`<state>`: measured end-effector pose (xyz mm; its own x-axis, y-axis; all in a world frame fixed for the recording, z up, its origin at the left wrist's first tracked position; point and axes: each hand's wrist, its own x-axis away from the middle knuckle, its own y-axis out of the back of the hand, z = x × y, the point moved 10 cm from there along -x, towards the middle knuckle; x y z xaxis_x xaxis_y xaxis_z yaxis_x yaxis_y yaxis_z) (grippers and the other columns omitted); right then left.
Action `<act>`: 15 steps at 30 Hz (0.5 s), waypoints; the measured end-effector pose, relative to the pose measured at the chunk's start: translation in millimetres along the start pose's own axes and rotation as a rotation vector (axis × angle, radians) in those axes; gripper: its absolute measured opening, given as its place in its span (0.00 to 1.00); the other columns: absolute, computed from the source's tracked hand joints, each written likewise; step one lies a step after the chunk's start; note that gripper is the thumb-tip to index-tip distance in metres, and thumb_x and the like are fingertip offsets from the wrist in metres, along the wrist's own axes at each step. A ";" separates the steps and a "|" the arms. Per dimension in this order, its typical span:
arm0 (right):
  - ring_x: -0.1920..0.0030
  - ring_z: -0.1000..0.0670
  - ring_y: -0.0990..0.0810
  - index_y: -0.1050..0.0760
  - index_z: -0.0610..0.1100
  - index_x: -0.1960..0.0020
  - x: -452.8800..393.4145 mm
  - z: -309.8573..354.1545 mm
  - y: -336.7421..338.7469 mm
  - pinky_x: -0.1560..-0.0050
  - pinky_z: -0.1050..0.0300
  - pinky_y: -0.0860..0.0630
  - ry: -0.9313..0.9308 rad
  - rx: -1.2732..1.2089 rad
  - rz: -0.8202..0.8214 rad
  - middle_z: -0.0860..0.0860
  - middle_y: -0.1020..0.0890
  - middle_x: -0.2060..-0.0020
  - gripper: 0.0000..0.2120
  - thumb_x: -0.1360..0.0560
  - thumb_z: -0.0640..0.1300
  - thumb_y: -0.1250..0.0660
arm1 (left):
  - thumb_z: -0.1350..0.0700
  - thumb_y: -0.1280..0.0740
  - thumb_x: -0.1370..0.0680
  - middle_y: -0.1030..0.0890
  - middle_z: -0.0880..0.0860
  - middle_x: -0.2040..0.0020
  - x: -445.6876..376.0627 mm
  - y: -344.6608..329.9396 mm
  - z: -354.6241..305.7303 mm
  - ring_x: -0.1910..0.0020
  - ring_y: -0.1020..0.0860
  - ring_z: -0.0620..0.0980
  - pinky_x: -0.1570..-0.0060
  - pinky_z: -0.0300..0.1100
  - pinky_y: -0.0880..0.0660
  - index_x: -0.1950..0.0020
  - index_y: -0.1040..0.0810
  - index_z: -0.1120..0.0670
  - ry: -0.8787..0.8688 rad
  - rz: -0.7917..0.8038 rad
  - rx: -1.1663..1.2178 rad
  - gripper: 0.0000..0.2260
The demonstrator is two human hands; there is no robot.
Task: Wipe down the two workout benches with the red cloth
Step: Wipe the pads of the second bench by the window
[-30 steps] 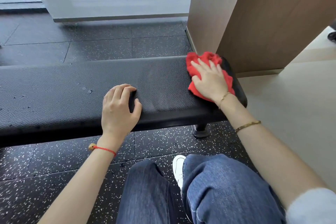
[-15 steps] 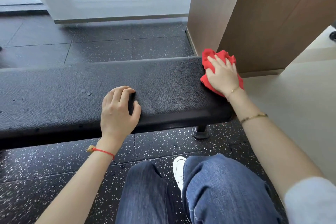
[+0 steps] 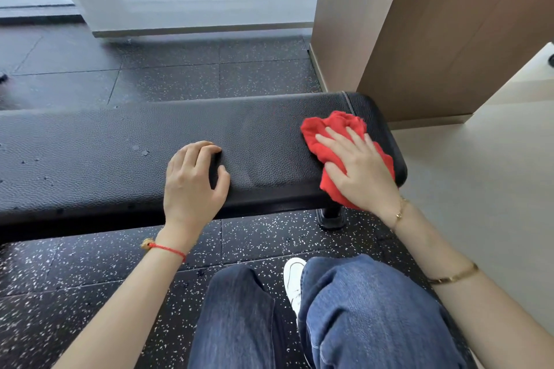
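Back from the bench (image 3: pixel 120 159) end, red cloth (image 3: pixel 332 141) under right hand (image 3: pixel 362 174).

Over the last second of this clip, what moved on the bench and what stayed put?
The right hand slid the red cloth out to the far right end of the bench, then drew it back left and toward the near edge; it presses the cloth flat throughout. Nothing was picked up or let go. The left hand stayed braced on the near edge, and the droplets left of it remain unwiped.
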<state>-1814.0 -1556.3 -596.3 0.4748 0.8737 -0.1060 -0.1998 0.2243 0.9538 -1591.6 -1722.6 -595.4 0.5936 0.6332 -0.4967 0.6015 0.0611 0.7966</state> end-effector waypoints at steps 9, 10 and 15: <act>0.22 0.44 0.46 0.39 0.55 0.24 -86.6 -36.0 -1.7 0.23 0.45 0.54 -0.245 0.040 0.014 0.54 0.41 0.22 0.25 0.21 0.50 0.45 | 0.55 0.37 0.24 0.21 0.55 0.41 0.3 2.7 -4.9 0.39 0.25 0.59 0.36 0.52 0.30 0.42 0.23 0.57 0.003 -0.013 -0.016 0.12; 0.22 0.44 0.46 0.39 0.55 0.24 -91.4 -16.2 -7.8 0.23 0.45 0.54 -0.189 0.044 0.030 0.54 0.41 0.22 0.25 0.21 0.51 0.44 | 0.55 0.37 0.24 0.21 0.55 0.41 0.5 2.8 -4.8 0.39 0.25 0.59 0.36 0.52 0.30 0.42 0.23 0.57 0.002 -0.013 -0.018 0.12; 0.22 0.46 0.45 0.37 0.55 0.25 -49.3 79.9 -33.4 0.22 0.46 0.53 0.205 0.000 0.111 0.55 0.38 0.24 0.26 0.23 0.50 0.40 | 0.55 0.36 0.24 0.21 0.55 0.41 0.5 2.3 -2.6 0.39 0.25 0.58 0.35 0.52 0.30 0.42 0.23 0.57 0.007 -0.001 -0.004 0.12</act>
<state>-1762.3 -1641.3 -600.5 0.2655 0.9625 -0.0554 -0.2413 0.1220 0.9627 -1591.3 -1720.1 -593.0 0.5889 0.6387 -0.4952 0.6000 0.0650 0.7974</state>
